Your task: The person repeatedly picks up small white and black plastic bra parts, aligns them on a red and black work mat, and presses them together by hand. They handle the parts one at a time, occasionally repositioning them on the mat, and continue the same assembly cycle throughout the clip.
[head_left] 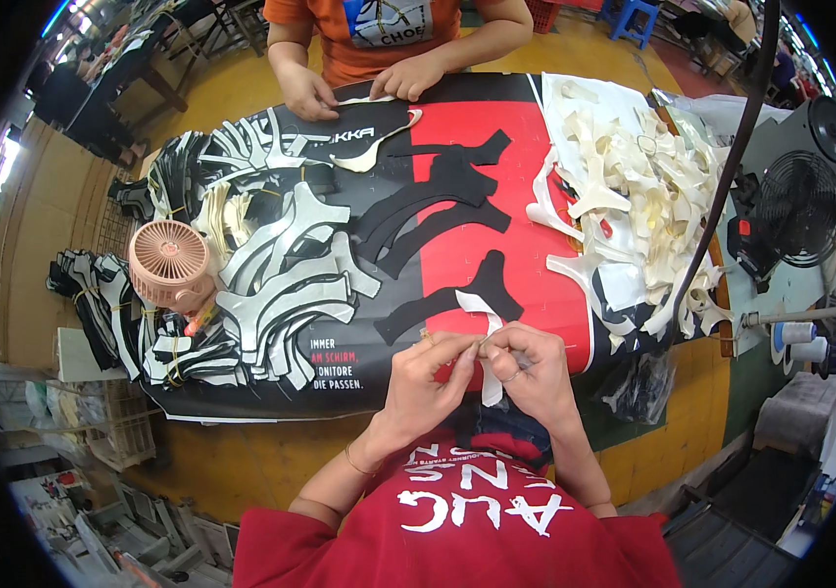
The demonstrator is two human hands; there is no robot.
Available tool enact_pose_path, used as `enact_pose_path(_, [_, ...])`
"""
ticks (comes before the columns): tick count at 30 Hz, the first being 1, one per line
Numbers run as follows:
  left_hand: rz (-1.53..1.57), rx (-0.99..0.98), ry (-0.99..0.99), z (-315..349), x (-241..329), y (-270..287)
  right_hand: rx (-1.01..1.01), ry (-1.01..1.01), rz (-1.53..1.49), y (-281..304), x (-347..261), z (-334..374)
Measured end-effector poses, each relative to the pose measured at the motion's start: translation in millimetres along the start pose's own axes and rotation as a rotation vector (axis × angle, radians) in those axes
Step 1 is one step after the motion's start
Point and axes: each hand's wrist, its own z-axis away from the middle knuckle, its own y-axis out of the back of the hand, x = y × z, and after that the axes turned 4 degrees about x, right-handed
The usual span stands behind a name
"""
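My left hand (428, 377) and my right hand (534, 370) meet above the near edge of the table. Both are closed, fingertips pinched together on a narrow white fabric strip (491, 388). One end of the strip reaches forward past my fingers, and the other hangs down toward my lap. My fingers cover its middle. Just beyond my hands lies a black curved fabric piece (496, 280), and several more black cut pieces (438, 201) overlap farther up the table.
Stacks of white-and-black cut pieces (286, 304) and a small pink fan (169, 257) stand at the left. Cream pieces (648, 167) heap up at the right, near a dark cable (746, 127). Across the table, a co-worker's hands (408, 78) handle a white piece.
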Motion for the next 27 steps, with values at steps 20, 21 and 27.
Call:
enact_pose_path(20, [-0.254, 0.028, -0.211, -8, -10, 5, -0.021, 0.133, 0.312, -10, -15, -8])
enact_pose_path(21, [-0.239, 0.023, -0.183, -10, -10, 6, -0.019, 0.146, 0.323, -11, -15, -9])
enact_pose_path(27, [-0.168, 0.057, -0.108, -14, -13, 5, -0.053, 0.169, 0.403, -13, -14, -17])
